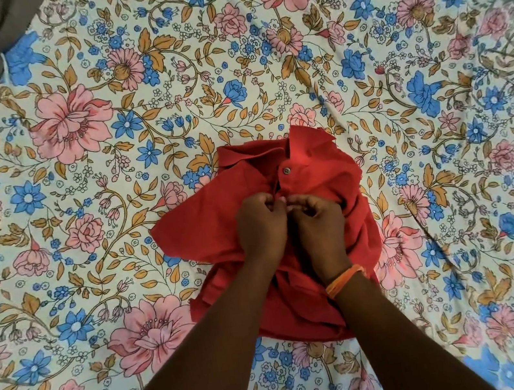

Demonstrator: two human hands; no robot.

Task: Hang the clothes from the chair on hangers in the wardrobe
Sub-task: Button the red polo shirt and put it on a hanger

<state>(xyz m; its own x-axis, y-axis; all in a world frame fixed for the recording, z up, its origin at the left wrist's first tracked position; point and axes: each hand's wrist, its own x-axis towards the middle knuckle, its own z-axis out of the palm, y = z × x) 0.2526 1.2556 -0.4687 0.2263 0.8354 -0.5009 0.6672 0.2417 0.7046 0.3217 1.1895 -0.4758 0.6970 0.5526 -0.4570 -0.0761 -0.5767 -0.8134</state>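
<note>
With the red polo shirt [287,223] bunched on the near middle of the flowered bed sheet [100,119], left hand [259,225] and right hand [316,224] pinch its placket, fingers clamped, so work the lower button gently without stretching the cloth

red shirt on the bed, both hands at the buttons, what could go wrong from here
1. Both hands pinch the placket of the shirt close together; a hard pull might strain a button or its thread.
2. The shirt lies bunched and creased on the floral sheet; hung like this it may keep the wrinkles.
3. No hanger is in view, so the shirt may need carrying and could crumple further.
</note>
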